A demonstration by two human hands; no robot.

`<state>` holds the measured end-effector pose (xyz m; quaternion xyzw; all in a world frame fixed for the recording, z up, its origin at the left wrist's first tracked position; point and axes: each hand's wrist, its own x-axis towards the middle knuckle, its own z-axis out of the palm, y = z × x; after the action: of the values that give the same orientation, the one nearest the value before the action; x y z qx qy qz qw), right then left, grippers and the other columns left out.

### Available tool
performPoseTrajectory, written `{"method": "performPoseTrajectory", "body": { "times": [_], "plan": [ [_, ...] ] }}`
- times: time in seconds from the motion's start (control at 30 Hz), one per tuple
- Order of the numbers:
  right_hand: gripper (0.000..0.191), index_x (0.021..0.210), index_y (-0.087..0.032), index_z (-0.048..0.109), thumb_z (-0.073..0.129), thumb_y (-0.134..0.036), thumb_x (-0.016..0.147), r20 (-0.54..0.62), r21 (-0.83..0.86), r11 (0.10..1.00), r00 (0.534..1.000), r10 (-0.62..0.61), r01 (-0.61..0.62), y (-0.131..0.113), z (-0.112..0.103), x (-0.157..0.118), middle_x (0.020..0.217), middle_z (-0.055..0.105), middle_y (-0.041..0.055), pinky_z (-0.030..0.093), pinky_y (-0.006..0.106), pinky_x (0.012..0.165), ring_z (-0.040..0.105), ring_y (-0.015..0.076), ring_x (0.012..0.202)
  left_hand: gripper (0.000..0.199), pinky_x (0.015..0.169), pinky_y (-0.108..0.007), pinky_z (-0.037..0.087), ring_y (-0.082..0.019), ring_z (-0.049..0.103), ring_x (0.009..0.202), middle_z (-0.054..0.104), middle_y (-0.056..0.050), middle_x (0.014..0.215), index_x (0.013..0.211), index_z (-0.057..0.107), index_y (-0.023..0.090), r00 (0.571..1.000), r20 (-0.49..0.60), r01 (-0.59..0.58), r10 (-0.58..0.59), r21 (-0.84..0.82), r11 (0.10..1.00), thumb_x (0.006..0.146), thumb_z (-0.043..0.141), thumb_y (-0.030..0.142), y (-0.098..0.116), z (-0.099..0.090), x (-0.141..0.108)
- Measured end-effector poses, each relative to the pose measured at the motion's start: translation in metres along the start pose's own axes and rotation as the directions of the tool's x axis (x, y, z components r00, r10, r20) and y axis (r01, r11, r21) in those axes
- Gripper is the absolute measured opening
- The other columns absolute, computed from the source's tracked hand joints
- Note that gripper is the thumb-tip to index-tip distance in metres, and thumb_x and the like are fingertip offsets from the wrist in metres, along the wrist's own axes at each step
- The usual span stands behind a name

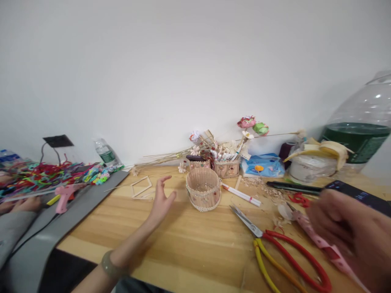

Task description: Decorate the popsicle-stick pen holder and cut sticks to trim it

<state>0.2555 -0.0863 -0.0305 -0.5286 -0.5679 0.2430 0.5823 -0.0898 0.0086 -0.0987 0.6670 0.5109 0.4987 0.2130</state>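
Note:
A round wooden-stick basket [203, 189] with lace and bead trim stands upright on the wooden table [171, 244]. Left of it, my left hand [161, 199] is raised with thumb and fingers apart, holding nothing and not touching the basket. My right hand [351, 236], blurred, is at the right edge over a pink tool [317, 238]; its fingers are curled, and whether they grip the tool is unclear. Between the hands lie scissors [259, 234] with red and yellow handles. A white and orange marker [241, 194] rests just right of the basket.
Flower-filled baskets [226, 167] and a blue tissue pack [263, 165] stand along the wall. A phone [360, 196], banana peel [332, 150] and large bottle [363, 126] are at right. Another person's hand [29, 203] is at left near a pink glue gun [64, 196].

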Motion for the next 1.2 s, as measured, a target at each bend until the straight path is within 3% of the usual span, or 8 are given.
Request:
{"method": "performPoseTrajectory", "body": {
  "times": [0.1,0.2,0.4,0.5,0.6,0.77,0.97,1.2],
  "plan": [
    [0.055,0.047,-0.024,0.039,0.048,-0.07,0.075,0.156,0.091,0.981,0.976,0.154,-0.169,-0.01,0.013,-0.004,0.042,0.035,-0.0006,0.028,0.027,0.032,0.032,0.0119,0.036,0.032,0.106,-0.05,0.024,-0.025,0.04,0.122,0.048,-0.011,0.12,0.113,0.041,0.021,0.979,-0.014,-0.199,0.203,0.142,0.97,0.082,0.046,0.022,0.02,-0.004,-0.004],
    [0.052,0.054,-0.022,0.049,0.049,-0.069,0.076,0.236,0.062,0.98,0.957,0.171,-0.191,-0.004,0.015,-0.007,0.046,0.042,0.0002,0.033,0.026,0.04,0.038,0.0133,0.043,0.026,0.106,-0.047,0.028,-0.024,0.048,0.117,0.06,-0.009,0.11,0.105,0.052,0.021,0.914,0.2,-0.392,0.353,0.217,0.894,0.08,0.053,0.024,0.038,0.004,-0.004],
    [0.053,0.061,-0.02,0.049,0.048,-0.07,0.075,0.316,-0.028,0.977,0.926,0.208,-0.21,0.002,0.016,-0.014,0.051,0.047,-0.0013,0.039,0.025,0.052,0.046,0.0134,0.05,0.029,0.109,-0.052,0.018,-0.027,0.053,0.112,0.066,-0.012,0.108,0.098,0.061,0.016,0.788,0.527,-0.509,0.318,0.267,0.819,0.075,0.064,0.032,0.062,0.028,0.02],
    [0.048,0.074,-0.019,0.055,0.051,-0.067,0.074,0.352,-0.05,0.983,0.918,0.184,-0.177,0.007,0.022,-0.015,0.058,0.052,-0.0004,0.041,0.025,0.052,0.049,0.0146,0.055,0.015,0.107,-0.051,0.022,-0.023,0.062,0.09,0.069,-0.007,0.078,0.07,0.062,0.016,0.774,0.591,-0.451,0.229,0.26,0.854,0.075,0.063,0.03,0.075,0.031,0.034],
    [0.044,0.093,-0.019,0.055,0.055,-0.058,0.075,0.347,-0.052,0.989,0.926,0.146,-0.136,0.021,0.038,-0.017,0.08,0.061,0.0058,0.047,0.03,0.063,0.058,0.0208,0.077,0.023,0.091,-0.044,0.043,-0.021,0.064,0.076,0.065,-0.004,0.067,0.07,0.061,0.015,0.791,0.599,-0.319,0.127,0.226,0.921,0.078,0.059,0.036,0.091,0.03,0.039],
    [0.096,0.133,-0.014,0.029,0.07,-0.056,0.056,0.267,-0.115,0.99,0.957,0.114,-0.086,0.047,0.075,-0.018,0.138,0.034,0.0217,0.028,0.052,0.102,0.034,0.0332,0.127,0.034,0.044,-0.024,0.046,-0.016,0.061,0.048,0.056,0.0,0.055,0.076,0.057,0.013,0.787,0.615,-0.009,-0.058,0.106,0.994,0.079,0.052,0.046,0.114,0.033,0.034],
    [0.109,0.141,-0.016,0.011,0.069,-0.057,0.057,0.305,-0.036,0.995,0.948,0.095,-0.088,0.044,0.086,-0.017,0.142,0.031,0.0207,0.025,0.05,0.105,0.032,0.0306,0.13,0.04,0.041,-0.02,0.045,-0.009,0.055,0.044,0.059,-0.001,0.062,0.076,0.057,0.012,0.772,0.627,0.18,-0.102,-0.062,0.982,0.069,0.059,0.051,0.132,0.041,0.03],
    [0.111,0.141,-0.017,0.003,0.069,-0.054,0.06,0.375,0.097,0.991,0.926,0.045,-0.088,0.043,0.079,-0.017,0.146,0.021,0.0198,0.024,0.045,0.107,0.028,0.0258,0.132,0.038,0.039,-0.016,0.041,-0.007,0.052,0.042,0.059,-0.001,0.061,0.072,0.056,0.012,0.794,0.598,0.205,-0.103,-0.104,0.973,0.068,0.06,0.05,0.133,0.043,0.035]
  ]
}}
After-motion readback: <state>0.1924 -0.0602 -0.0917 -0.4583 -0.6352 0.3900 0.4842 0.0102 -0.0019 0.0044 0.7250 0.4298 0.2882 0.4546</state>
